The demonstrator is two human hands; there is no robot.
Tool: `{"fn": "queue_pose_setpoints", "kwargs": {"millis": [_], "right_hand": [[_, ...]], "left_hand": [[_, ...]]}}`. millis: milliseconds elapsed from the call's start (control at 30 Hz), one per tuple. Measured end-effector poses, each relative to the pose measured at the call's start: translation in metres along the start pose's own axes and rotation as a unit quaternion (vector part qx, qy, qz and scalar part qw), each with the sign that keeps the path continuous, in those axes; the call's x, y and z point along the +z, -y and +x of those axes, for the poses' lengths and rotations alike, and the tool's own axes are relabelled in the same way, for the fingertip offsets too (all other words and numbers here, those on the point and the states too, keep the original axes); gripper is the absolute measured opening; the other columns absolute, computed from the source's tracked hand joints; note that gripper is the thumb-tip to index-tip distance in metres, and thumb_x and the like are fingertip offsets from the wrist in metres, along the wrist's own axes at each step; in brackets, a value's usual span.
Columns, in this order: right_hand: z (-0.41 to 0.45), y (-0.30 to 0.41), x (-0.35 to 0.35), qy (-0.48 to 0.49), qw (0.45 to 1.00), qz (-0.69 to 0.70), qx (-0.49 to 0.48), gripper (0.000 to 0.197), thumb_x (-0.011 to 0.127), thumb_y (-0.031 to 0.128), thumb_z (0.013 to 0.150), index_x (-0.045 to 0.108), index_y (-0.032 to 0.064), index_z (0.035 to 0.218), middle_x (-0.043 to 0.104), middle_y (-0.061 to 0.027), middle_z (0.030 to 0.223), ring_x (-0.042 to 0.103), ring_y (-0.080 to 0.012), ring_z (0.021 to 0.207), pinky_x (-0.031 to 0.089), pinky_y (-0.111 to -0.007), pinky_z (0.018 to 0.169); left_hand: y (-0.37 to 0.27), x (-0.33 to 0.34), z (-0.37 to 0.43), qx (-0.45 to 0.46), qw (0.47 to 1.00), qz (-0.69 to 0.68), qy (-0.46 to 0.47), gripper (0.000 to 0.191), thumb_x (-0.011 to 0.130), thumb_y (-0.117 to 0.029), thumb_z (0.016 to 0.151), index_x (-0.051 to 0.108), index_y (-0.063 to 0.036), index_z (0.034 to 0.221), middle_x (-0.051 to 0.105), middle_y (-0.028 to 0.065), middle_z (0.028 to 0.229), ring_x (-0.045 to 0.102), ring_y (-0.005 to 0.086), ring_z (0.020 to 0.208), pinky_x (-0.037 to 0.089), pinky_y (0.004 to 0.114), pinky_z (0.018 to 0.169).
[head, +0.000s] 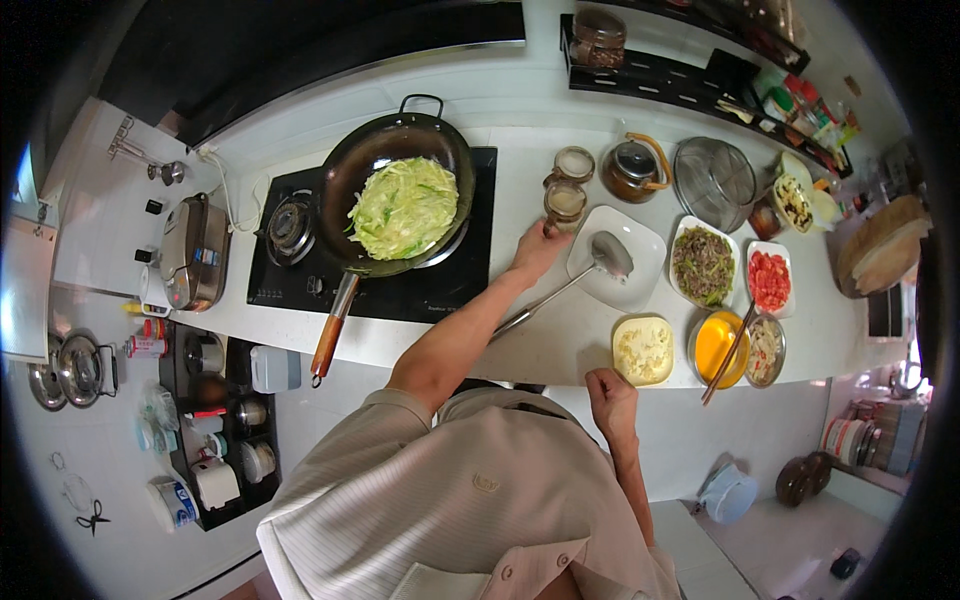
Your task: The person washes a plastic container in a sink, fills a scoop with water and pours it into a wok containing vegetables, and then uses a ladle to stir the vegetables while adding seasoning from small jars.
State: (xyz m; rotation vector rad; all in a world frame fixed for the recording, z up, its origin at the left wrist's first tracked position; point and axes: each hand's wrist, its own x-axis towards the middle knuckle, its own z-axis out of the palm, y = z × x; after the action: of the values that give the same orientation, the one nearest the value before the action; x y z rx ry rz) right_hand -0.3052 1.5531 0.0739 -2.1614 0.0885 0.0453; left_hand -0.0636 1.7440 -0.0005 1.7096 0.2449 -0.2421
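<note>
My left hand (pixel 541 253) reaches across the counter, its fingers around the lower part of a small glass jar (pixel 565 201) with pale contents. Behind it stands a similar jar (pixel 574 163). A metal wok ladle (pixel 613 255) lies with its bowl on a square white plate (pixel 637 289), its handle slanting towards me. My right hand (pixel 613 401) is curled into a fist at the counter's front edge, beside a pale yellow dish of minced garlic (pixel 643 351). On the left, shredded green vegetable (pixel 409 206) fills the middle of a wok (pixel 345 165).
The wok sits on a black gas hob (pixel 382 300), its wooden handle (pixel 326 341) jutting past the front edge. At right are beaten egg (pixel 716 349) with chopsticks (pixel 731 352) across the bowl, shredded meat (pixel 703 264) and chopped red pieces (pixel 769 281). Behind stand a glass teapot (pixel 631 172) and wire strainer (pixel 715 184).
</note>
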Motion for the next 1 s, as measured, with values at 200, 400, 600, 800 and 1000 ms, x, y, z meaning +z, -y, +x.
{"fn": "queue_pose_setpoints", "kwargs": {"millis": [200,400,600,800,1000], "right_hand": [[0.011,0.006,0.001,0.030,0.999,-0.013,-0.041,0.006,0.065,0.006,0.087,0.067,0.0004,0.087,0.066,-0.0177,0.080,0.064,-0.0353,0.069,0.051,-0.040,0.063],[0.014,0.004,0.010,0.058,0.996,-0.014,-0.073,0.007,0.065,0.006,0.087,0.067,-0.0003,0.089,0.066,-0.0170,0.081,0.065,-0.0327,0.070,0.052,-0.038,0.064],[0.020,0.001,0.022,0.089,0.989,-0.026,-0.115,0.008,0.066,0.007,0.088,0.068,-0.0001,0.089,0.068,-0.0168,0.085,0.066,-0.0342,0.074,0.053,-0.038,0.067],[0.036,0.012,0.046,0.122,0.977,-0.067,-0.159,0.007,0.067,0.008,0.087,0.067,0.0018,0.090,0.068,-0.0162,0.087,0.066,-0.0353,0.074,0.054,-0.040,0.066],[0.051,0.038,0.078,0.141,0.967,-0.070,-0.202,0.017,0.067,0.010,0.085,0.065,0.0066,0.102,0.064,-0.0152,0.099,0.066,-0.0372,0.078,0.054,-0.046,0.068]], "left_hand": [[-0.011,0.003,0.000,0.042,0.995,0.083,-0.038,0.025,0.072,-0.022,0.084,0.054,-0.0047,0.084,0.058,0.0049,0.078,0.054,0.0186,0.072,0.047,0.033,0.069],[-0.011,-0.002,0.004,0.118,0.962,0.233,-0.082,0.029,0.069,-0.025,0.083,0.056,0.0004,0.089,0.060,0.0141,0.089,0.058,0.0298,0.095,0.047,0.043,0.082],[-0.017,-0.017,-0.021,0.096,0.959,0.210,-0.165,0.039,0.069,-0.027,0.083,0.060,0.0016,0.108,0.058,0.0172,0.104,0.057,0.0314,0.095,0.048,0.041,0.086],[-0.014,-0.066,-0.078,0.094,0.960,0.220,-0.144,0.038,0.073,-0.026,0.083,0.061,-0.0009,0.109,0.057,0.0148,0.104,0.058,0.0278,0.091,0.049,0.037,0.083],[-0.023,-0.120,-0.151,0.093,0.966,0.176,-0.167,0.033,0.072,-0.018,0.083,0.062,-0.0008,0.110,0.057,0.0139,0.106,0.061,0.0258,0.087,0.052,0.037,0.078]]}}
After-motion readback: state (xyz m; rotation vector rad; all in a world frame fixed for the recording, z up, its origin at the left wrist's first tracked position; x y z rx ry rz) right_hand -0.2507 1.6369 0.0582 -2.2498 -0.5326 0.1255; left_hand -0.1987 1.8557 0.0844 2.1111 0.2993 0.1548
